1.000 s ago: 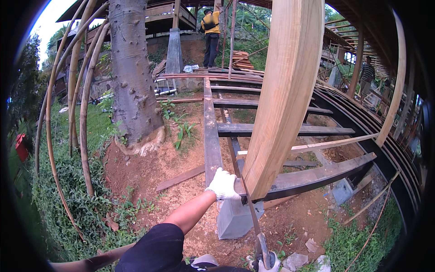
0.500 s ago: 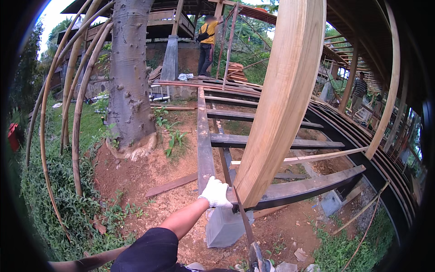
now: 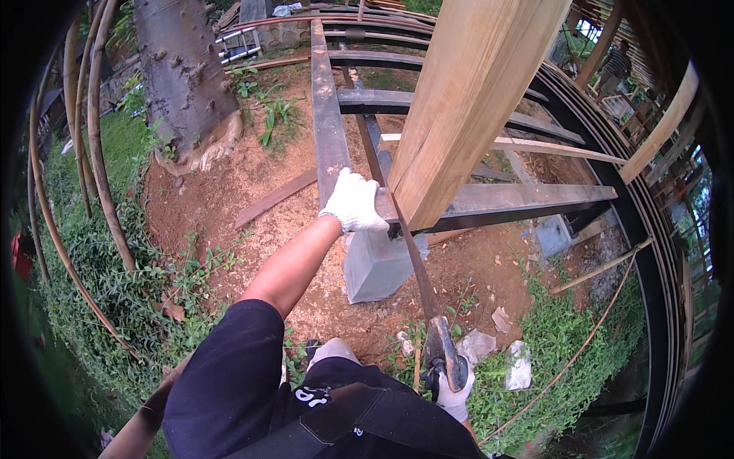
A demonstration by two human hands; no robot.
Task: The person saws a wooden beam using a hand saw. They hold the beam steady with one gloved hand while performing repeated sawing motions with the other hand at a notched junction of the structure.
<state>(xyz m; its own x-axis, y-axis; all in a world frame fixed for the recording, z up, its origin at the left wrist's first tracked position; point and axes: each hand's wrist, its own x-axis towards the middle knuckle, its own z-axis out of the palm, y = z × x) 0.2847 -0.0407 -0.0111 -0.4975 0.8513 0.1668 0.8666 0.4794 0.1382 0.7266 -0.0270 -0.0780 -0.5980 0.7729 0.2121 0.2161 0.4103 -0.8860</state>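
My left hand (image 3: 354, 205), in a white knit glove, is closed over the corner where two dark-painted wooden beams (image 3: 330, 145) meet. In my gloved right hand (image 3: 456, 392), low in the view, is the handle of a handsaw (image 3: 419, 277). The saw's long, brownish blade runs up and away from me, its upper part lying close along the left side of a thick, pale wooden post (image 3: 451, 130). That post stands at the beam corner, just right of my left hand. Below the corner is a grey concrete footing (image 3: 376, 268).
Several dark cross beams (image 3: 527, 200) form a raised frame reaching back and right. A tree trunk (image 3: 183, 69) and bent bamboo poles (image 3: 103, 145) stand at left. A loose plank (image 3: 277, 197) lies on the soil. Stones (image 3: 518, 366) and plants are near my right hand.
The view has tilted downward, bringing my right hand and the saw handle fully into sight. My left hand stays on the beam corner. The person in yellow at the back has left view.
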